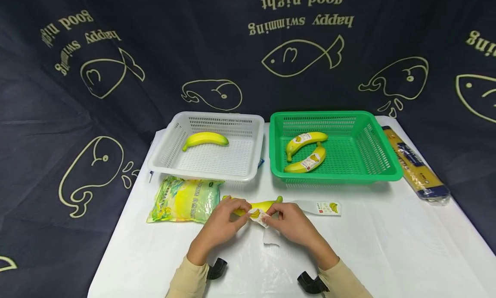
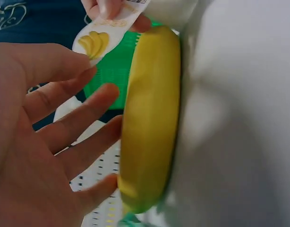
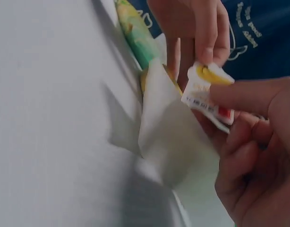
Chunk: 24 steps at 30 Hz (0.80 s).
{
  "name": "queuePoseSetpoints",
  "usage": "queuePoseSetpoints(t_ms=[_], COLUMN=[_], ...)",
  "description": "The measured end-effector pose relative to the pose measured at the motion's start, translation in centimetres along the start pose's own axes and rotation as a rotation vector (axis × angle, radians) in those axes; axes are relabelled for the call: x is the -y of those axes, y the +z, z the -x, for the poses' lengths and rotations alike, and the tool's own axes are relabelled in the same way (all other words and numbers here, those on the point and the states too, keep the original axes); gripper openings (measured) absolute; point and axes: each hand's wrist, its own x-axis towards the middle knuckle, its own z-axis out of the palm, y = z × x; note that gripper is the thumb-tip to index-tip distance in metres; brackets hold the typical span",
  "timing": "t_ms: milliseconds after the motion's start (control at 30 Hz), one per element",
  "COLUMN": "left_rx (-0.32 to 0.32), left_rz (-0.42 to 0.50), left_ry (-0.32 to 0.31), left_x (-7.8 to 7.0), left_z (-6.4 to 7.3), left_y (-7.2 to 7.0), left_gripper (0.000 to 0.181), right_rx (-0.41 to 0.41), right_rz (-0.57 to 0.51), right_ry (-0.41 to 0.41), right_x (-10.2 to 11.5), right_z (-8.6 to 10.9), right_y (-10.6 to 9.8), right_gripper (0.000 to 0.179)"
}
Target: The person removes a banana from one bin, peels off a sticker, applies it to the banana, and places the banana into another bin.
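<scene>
Between my two hands is a white banana-print sticker (image 1: 257, 216). My left hand (image 1: 222, 220) pinches one end between thumb and forefinger; in the left wrist view its other fingers are spread beside a yellow banana (image 2: 152, 118). The right hand (image 1: 293, 220) pinches the opposite end with thumb and fingers. That banana lies on the table just behind the hands and is partly covered by them in the head view. Pale backing paper (image 3: 166, 127) hangs below the right hand in the right wrist view. A strip bearing another banana sticker (image 1: 329, 208) lies to the right.
A white basket (image 1: 207, 174) with one plain banana (image 1: 205, 139) stands back left. Beside it, a green basket (image 1: 337, 177) contains two stickered bananas (image 1: 311, 160). A yellow-green packet (image 1: 186, 201) lies left of the hands, and a long wrapped package (image 1: 416, 164) at far right.
</scene>
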Motion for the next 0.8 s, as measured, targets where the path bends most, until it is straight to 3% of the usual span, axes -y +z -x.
queuePoseSetpoints(t_ms=[133, 233, 400, 467, 600, 700, 800], left_rx=[0.019, 0.023, 0.053, 0.089, 0.167, 0.192, 0.188], left_rz=[-0.114, -0.224, -0.334, -0.285, -0.020, 0.149, 0.168], left_ry=[0.082, 0.121, 0.091, 0.046, -0.087, -0.168, -0.187], left_x=[-0.2, -0.5, -1.0, -1.1, -0.7, -0.3, 0.2], left_z=[-0.6, -1.0, -1.2, -1.2, -0.9, -0.5, -0.5], left_y=[-0.4, -0.7, -0.8, -0.8, -0.7, -0.6, -0.6], left_gripper=[0.003, 0.004, 0.004, 0.005, 0.005, 0.005, 0.005], right_rx=[-0.035, -0.013, 0.013, 0.014, 0.033, 0.043, 0.022], right_rz=[0.120, 0.185, 0.216, 0.201, 0.148, 0.100, 0.078], right_ry=[0.020, 0.041, 0.051, 0.064, 0.092, 0.103, 0.094], right_x=[0.6, 1.2, 1.7, 1.7, 1.6, 1.4, 1.2], right_z=[0.2, 0.3, 0.2, 0.2, 0.1, 0.0, -0.1], right_y=[0.3, 0.6, 1.0, 1.1, 1.1, 1.1, 1.1], right_gripper=[0.011, 0.014, 0.016, 0.014, 0.010, 0.008, 0.010])
